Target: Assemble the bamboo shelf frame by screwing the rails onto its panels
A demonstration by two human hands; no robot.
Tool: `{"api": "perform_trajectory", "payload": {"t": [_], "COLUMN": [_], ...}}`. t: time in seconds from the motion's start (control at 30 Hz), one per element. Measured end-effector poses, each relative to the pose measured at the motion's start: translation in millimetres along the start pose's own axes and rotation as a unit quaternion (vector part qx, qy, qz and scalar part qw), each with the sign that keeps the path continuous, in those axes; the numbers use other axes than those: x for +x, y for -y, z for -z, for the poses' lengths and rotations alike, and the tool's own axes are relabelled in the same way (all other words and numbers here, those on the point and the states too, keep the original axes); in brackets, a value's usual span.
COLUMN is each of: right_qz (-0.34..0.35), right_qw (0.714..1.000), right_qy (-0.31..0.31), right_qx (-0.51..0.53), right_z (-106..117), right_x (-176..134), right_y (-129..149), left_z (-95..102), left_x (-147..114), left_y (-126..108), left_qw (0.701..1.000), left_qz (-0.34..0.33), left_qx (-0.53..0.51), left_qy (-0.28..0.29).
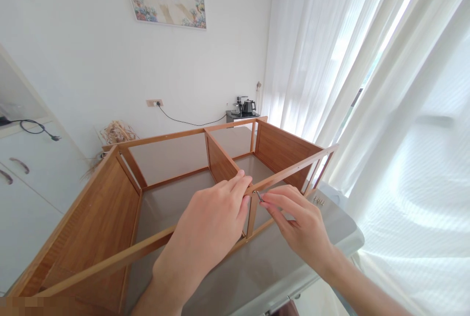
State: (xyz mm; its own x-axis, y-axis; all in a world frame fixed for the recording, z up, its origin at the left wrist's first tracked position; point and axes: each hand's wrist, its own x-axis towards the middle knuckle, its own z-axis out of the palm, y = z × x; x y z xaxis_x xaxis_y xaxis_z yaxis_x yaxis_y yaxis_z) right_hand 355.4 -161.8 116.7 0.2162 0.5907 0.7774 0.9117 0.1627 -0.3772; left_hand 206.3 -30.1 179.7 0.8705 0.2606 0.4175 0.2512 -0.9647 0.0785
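A brown wooden cabinet frame (293, 171) with panelled sides and a middle divider (222, 157) lies across the table. My left hand (211, 223) is wrapped over the near rail, where the divider's upright (251, 215) meets it. Just right of that joint, my right hand (299, 220) pinches a small hex key (259, 196) between thumb and fingers. The key's tip is at a bolt head in the upright; whether it is seated I cannot tell. Several small screws (318, 201) stand on the table to the right of my right hand.
The grey-white table (338, 228) has a rounded corner at the right. White curtains (404, 159) hang beside it. Behind the frame are a black kettle (249, 106), a wall socket (154, 103) with a cord, and dried plants (117, 132). White cupboards (27, 198) stand at left.
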Motion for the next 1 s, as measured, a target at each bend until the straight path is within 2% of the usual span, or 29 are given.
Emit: {"api": "perform_trajectory", "payload": {"t": [0.07,0.13,0.23,0.53,0.77,1.0], "right_qz": [0.053,0.074,0.075,0.086,0.097,0.106], "right_qw": [0.998,0.995,0.992,0.986,0.965,0.964], "right_qy": [0.031,0.061,0.091,0.123,0.204,0.208], "right_qx": [-0.020,-0.034,-0.046,-0.068,-0.130,-0.125], "right_z": [8.0,13.3,16.7,23.3,38.0,40.7], "right_x": [7.1,11.9,15.0,22.2,37.1,45.2], "right_y": [-6.3,-8.6,-8.5,-5.3,8.1,16.4], "left_z": [-0.8,-1.3,-1.4,0.7,1.6,1.3], "left_x": [-0.1,-0.2,-0.2,-0.1,-0.9,-0.8], "left_y": [-0.2,-0.2,0.1,-0.4,-1.2,-2.1], "left_qw": [1.000,1.000,1.000,1.000,1.000,1.000], "left_qz": [-0.001,-0.003,-0.004,0.004,0.003,-0.004], "left_qx": [0.003,0.003,-0.002,-0.007,-0.006,-0.010], "left_qy": [-0.001,-0.004,-0.007,0.000,-0.003,-0.009]}}
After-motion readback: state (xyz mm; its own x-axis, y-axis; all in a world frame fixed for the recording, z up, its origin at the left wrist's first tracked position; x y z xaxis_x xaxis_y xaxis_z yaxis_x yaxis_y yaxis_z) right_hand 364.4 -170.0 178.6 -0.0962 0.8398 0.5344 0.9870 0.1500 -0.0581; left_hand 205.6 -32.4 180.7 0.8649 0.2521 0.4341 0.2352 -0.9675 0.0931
